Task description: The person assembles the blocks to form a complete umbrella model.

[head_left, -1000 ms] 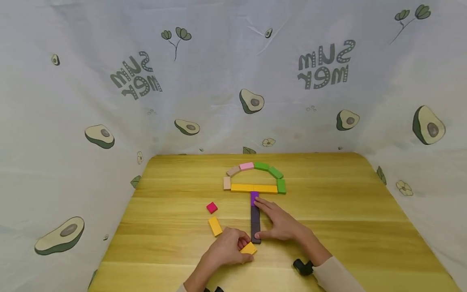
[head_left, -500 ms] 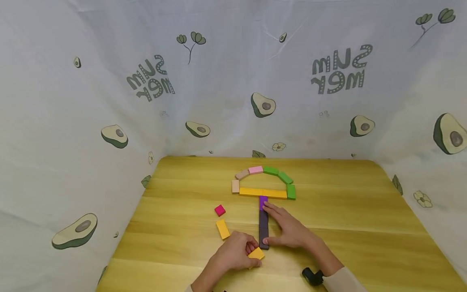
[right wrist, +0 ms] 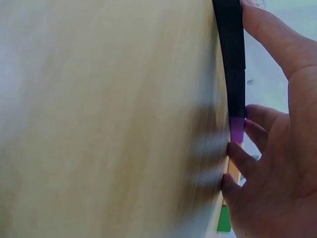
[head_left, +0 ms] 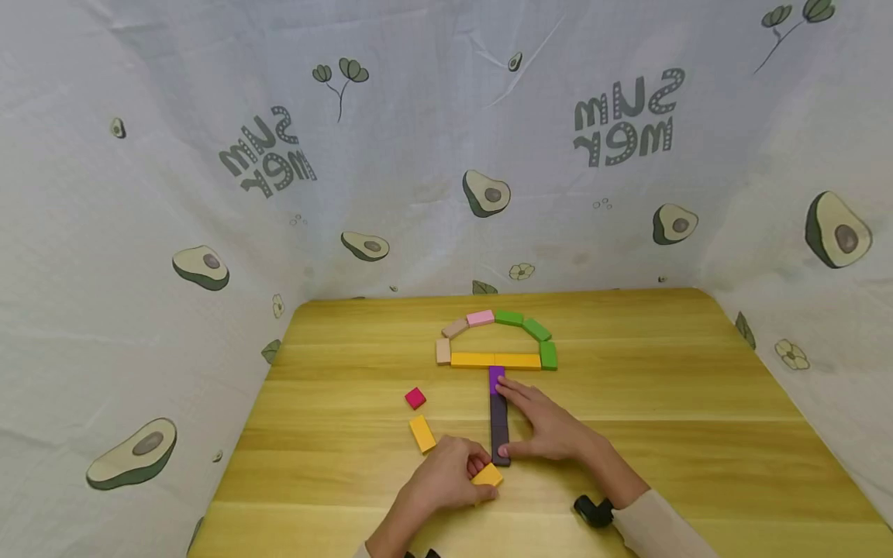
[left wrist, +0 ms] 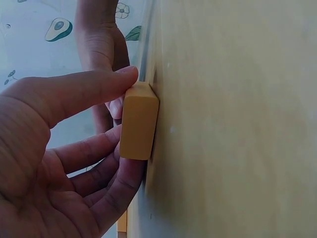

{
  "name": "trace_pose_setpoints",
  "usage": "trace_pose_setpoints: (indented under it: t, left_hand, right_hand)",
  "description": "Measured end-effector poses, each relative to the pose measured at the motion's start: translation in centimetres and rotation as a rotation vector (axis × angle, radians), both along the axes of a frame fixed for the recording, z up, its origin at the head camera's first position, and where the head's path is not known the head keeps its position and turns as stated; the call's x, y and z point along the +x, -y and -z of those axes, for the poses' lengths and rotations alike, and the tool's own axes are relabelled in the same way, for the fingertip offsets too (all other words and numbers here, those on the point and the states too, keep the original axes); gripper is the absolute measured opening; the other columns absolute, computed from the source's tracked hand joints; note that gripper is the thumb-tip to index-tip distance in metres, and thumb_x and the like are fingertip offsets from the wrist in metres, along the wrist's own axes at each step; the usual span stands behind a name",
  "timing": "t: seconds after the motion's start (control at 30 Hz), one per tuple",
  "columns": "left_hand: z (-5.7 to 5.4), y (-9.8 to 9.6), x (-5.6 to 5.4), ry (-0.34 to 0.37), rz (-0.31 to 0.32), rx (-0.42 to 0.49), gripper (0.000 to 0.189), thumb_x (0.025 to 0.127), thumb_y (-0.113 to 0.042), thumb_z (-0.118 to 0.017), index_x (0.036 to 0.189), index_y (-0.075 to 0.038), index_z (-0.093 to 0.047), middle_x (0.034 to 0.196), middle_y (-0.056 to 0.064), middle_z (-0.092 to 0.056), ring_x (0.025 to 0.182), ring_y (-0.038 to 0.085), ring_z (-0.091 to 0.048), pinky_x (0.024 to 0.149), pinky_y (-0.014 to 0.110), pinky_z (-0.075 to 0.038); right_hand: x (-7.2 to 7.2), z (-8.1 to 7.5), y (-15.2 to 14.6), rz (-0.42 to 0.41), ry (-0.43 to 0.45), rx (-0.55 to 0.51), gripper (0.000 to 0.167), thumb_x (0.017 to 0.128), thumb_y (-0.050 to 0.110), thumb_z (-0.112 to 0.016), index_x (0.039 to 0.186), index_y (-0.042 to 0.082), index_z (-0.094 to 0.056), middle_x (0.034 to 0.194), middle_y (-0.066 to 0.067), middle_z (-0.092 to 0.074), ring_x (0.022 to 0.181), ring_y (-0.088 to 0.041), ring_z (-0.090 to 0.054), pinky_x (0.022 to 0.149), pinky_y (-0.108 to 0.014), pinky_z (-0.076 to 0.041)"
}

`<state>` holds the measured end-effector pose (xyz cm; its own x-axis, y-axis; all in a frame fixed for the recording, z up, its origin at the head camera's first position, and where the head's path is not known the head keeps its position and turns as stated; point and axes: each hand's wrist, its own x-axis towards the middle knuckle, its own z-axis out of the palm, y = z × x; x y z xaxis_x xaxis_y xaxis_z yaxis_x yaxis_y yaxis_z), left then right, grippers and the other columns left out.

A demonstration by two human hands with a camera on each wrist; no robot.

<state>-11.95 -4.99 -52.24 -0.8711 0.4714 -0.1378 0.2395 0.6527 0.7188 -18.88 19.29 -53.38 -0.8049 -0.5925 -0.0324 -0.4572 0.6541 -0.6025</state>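
My left hand (head_left: pixel 449 473) pinches a yellow block (left wrist: pixel 139 121) between thumb and fingers, low over the table, near the bottom end of an upright row. That row has a purple block (head_left: pixel 496 378) at its top and two black blocks (head_left: pixel 498 411) below it. Spread along its right side, my right hand (head_left: pixel 554 426) touches the purple block with its fingertips and the lower black block with its thumb. The row meets two yellow blocks (head_left: pixel 481 359) laid end to end, under an arch of green blocks (head_left: pixel 536 329), a pink block (head_left: pixel 480 318) and beige blocks (head_left: pixel 443 351).
A red block (head_left: pixel 415 398) and another yellow block (head_left: pixel 422 434) lie loose left of the row. Beside the right wrist is a black object (head_left: pixel 593 511). The wooden table (head_left: pixel 649 372) is enclosed by pale curtains (head_left: pixel 418 139) printed with avocados.
The head view shifts a little and comes back. Both hands and all the blocks keep nearly the same places relative to each other.
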Motion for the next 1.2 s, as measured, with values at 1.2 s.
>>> trace_pose_setpoints:
  t: [1.2]
  left_hand:
    - [0.3,9.5,-1.1,-0.269,-0.294,-0.1,0.076,0.073,-0.04,-0.094,0.137,-0.01,-0.064,0.136,0.01,-0.06,0.128,0.035,-0.057,0.107,0.056,-0.05]
  right_hand:
    - [-1.1,-0.9,1.6,-0.041,0.022,0.004,0.105,0.081,0.06,-0.079,0.164,0.017,-0.031,0.171,-0.007,-0.025,0.155,-0.043,-0.027,0.119,-0.069,-0.03]
